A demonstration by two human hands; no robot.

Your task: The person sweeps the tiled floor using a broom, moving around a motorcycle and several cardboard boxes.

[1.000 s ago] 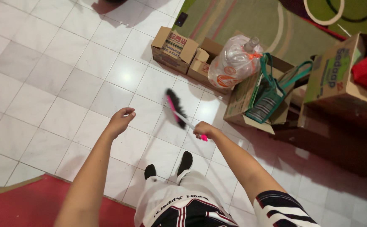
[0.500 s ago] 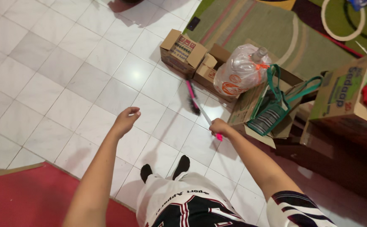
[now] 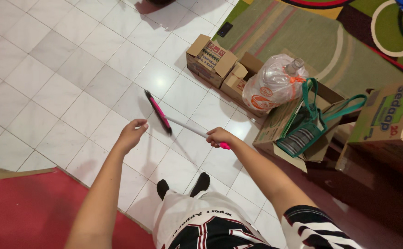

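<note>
Right hand (image 3: 217,136) closed around the handle end of a broom (image 3: 174,121); pink grip tip pokes out just below the fist. Pale shaft runs up and left from the hand to the pink-and-black brush head, which sits over the white floor tiles (image 3: 63,83), set roughly crosswise to the shaft. Brush head is just beside the left hand (image 3: 131,134), to its upper right; cannot tell whether they touch.

Left hand held out over the tiles, fingers loosely curled, holding nothing.

Person's feet in black socks stand on the tiles below the hands. Red mat (image 3: 21,207) at lower left.

Containers, all to the right of the broom, along the edge of a green patterned rug (image 3: 293,32):
- Small cardboard box (image 3: 210,59), flaps partly up; contents not visible.
- Second, smaller carton (image 3: 238,80) touching it; contents hidden.
- Clear plastic bag (image 3: 275,83), tied with orange, holding plastic bottles; one bottle neck sticks out the top.
- Open cardboard box (image 3: 275,127) lying tilted, with a green tote bag (image 3: 310,124) resting in it; striped fabric shows inside the tote.
- Large printed carton (image 3: 388,120) at far right, well apart from the hand.
</note>
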